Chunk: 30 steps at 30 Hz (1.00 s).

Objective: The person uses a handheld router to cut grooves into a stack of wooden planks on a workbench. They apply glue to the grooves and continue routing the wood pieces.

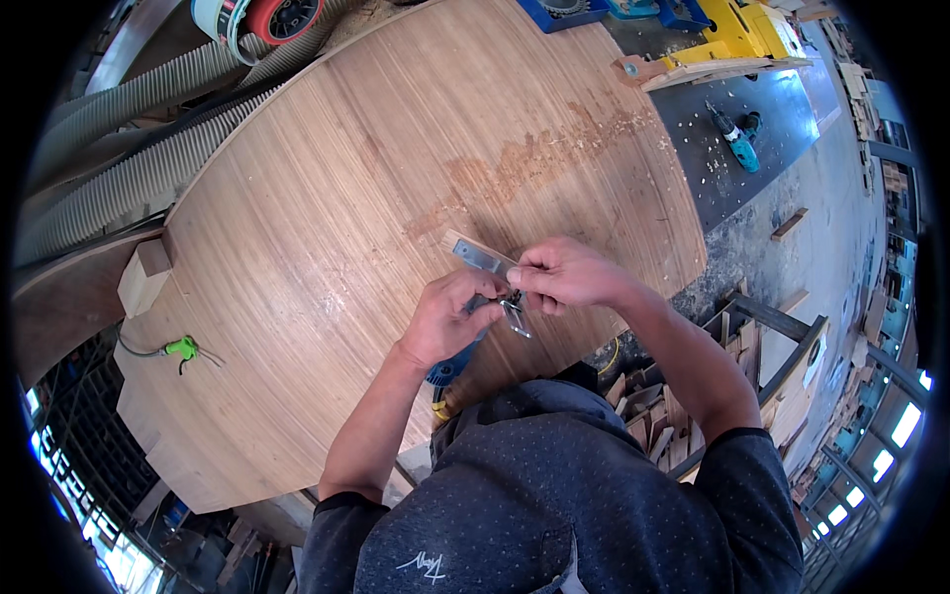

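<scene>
Wooden tabletop (pixel 297 228), metal part (pixel 516 319) between hands (pixel 574 272)

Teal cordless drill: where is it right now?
In the head view, the drill lies at upper right, on the dark surface beyond the right edge of the wooden tabletop, below the yellow object.

Windows (pixel 905 424) glaring; tabletop (pixel 297 247) softly lit; edges bent
</scene>
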Available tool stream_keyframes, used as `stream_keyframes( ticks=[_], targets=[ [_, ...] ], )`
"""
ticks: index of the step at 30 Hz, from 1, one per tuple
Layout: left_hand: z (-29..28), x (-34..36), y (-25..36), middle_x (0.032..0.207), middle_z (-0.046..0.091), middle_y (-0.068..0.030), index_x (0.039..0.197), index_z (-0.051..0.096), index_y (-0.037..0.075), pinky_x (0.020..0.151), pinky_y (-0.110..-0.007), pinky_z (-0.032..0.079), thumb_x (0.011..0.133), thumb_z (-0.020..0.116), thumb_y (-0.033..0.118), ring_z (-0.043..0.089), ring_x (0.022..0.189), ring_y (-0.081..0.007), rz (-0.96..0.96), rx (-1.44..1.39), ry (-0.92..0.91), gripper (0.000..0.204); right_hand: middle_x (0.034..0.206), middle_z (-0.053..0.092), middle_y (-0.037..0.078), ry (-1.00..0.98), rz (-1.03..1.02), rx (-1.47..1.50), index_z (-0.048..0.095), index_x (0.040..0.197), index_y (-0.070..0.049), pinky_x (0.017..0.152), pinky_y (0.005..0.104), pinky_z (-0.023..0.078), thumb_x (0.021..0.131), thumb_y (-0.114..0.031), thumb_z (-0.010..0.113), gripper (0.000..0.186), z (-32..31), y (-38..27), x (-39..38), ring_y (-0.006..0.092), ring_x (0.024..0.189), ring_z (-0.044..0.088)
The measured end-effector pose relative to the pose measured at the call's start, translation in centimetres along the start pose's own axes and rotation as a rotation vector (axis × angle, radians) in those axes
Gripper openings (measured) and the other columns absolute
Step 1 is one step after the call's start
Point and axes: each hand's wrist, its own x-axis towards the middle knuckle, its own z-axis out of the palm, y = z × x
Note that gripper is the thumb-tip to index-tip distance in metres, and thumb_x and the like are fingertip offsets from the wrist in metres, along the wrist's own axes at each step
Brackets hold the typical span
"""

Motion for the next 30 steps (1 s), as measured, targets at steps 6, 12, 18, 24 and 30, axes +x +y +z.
stream_keyframes(
  ticks=[6,12,18,24,30],
  targets=[
    [-0.1,0.0,0.1,0.105,0.074,-0.0109,0.101,0.063,0.005,0.074,-0.035,0.058,0.08,0.084,0.001,0.072,0.093,-0.0281,0.002,0.004,0.005,0.03,0.076,0.069,0.006,-0.031,-0.069,-0.035,0.071,0.101,0.001,0.059,0.0283,0.053,0.104,-0.031,0.063,0.033,0.0,0.6,-0.3,0.0123,0.065,0.065],
    [0.0,0.0,-0.2,0.105,0.073,-0.0117,0.101,0.064,0.004,0.076,-0.036,0.058,0.08,0.084,0.0,0.072,0.092,-0.0289,0.025,0.025,0.013,0.03,0.067,0.066,0.002,0.017,-0.091,-0.315,0.067,0.09,-0.001,0.056,0.0325,0.051,0.105,-0.024,0.062,0.028,0.4,-0.2,0.1,0.0136,0.061,0.065],
    [0.0,0.1,0.1,0.105,0.074,-0.0118,0.1,0.063,0.004,0.076,-0.036,0.059,0.08,0.084,0.0,0.073,0.093,-0.0284,0.02,0.017,0.008,0.029,0.071,0.069,0.005,0.196,-0.297,-0.093,0.071,0.089,-0.001,0.063,0.0304,0.051,0.104,-0.025,0.061,0.03,1.4,1.7,0.1,0.0132,0.069,0.066],
    [0.1,0.0,-0.1,0.107,0.074,-0.0107,0.099,0.062,0.005,0.071,-0.034,0.059,0.081,0.084,0.0,0.074,0.094,-0.0254,-0.005,-0.016,0.012,0.029,0.08,0.073,0.006,0.008,-0.317,-0.263,0.077,0.102,-0.002,0.066,0.0318,0.052,0.097,-0.02,0.063,0.023,-0.8,2.4,-0.4,0.0137,0.074,0.068],
    [0.0,-0.1,-0.2,0.107,0.075,-0.0102,0.098,0.062,0.005,0.07,-0.033,0.06,0.08,0.084,-0.001,0.074,0.094,-0.0246,-0.004,0.018,0.024,0.028,0.076,0.072,0.006,-0.003,-0.255,-0.166,0.078,0.099,-0.003,0.066,0.0319,0.051,0.095,-0.022,0.064,0.024,-0.2,-0.2,-1.7,0.0137,0.072,0.068]
  ],
)
